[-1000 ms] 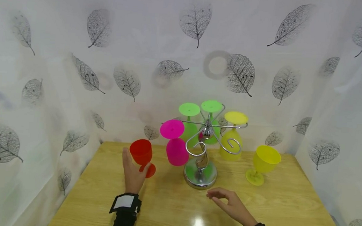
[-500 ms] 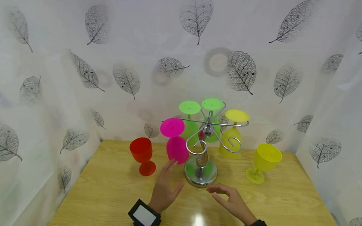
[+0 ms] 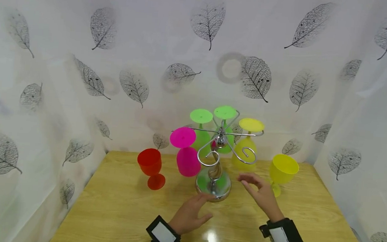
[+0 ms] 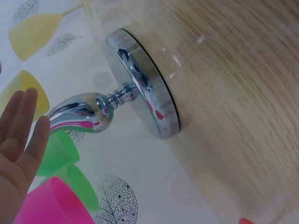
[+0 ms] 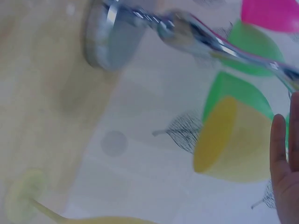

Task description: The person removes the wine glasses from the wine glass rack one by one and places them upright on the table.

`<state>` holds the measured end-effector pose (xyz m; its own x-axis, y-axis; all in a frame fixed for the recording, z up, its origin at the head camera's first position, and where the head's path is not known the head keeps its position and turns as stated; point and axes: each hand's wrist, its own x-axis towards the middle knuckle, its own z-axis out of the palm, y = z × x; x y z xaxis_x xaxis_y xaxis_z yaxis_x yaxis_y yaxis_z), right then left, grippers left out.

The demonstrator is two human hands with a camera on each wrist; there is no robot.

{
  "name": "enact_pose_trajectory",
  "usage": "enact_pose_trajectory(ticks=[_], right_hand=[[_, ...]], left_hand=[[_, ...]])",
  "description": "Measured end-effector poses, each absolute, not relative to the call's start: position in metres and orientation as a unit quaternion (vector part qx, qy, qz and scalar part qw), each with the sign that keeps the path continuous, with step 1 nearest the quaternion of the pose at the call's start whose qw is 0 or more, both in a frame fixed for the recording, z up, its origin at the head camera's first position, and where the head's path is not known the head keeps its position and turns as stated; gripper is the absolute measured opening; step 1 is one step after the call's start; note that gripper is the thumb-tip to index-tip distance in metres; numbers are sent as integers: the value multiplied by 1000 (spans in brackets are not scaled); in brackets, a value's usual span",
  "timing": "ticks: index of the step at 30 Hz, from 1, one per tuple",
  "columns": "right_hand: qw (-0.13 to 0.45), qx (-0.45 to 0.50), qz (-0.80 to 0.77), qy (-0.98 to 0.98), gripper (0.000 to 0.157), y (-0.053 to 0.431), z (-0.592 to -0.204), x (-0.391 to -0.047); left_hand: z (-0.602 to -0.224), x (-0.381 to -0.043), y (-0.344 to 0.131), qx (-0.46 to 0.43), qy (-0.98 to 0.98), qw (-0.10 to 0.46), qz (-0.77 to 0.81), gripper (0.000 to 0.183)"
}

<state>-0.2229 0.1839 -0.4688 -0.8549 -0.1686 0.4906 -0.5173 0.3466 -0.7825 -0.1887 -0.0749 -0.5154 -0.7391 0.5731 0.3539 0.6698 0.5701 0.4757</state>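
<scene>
My left hand hovers over the table in front of the rack's round chrome base, fingers extended and nothing held. Right of the base, my right hand is raised with relaxed fingers, overlapping the foot of the upright yellow goblet in the head view. The chrome rack carries upside-down goblets: a pink goblet, two green goblets and a yellow goblet. Two curled front arms of the rack bear no goblet. A red goblet stands upright at the left.
The wooden table backs onto a pale curtain printed with leaf skeletons, which also runs along both sides. Both wrists wear black bands with white patches.
My left hand has left the red goblet and moved right to the front of the rack's base. My right hand has moved up and right towards the upright yellow goblet.
</scene>
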Motion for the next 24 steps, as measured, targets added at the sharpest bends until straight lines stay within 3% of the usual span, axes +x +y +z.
enact_pose_trajectory(ticks=[4,9,15,24], right_hand=[[225,117,528,-811,17,189,-446,-247],[289,13,520,-804,28,191,-431,-277],[275,46,549,-788,42,185,-423,-303],[259,76,596,-756,30,171,-413,-319]], left_hand=[[-517,-187,-73,-356,-880,71,-307,51],[-520,-181,-74,-347,-882,43,-317,50],[-528,-176,-77,-358,-883,46,-300,46],[-526,-174,-80,-345,-889,35,-299,44]])
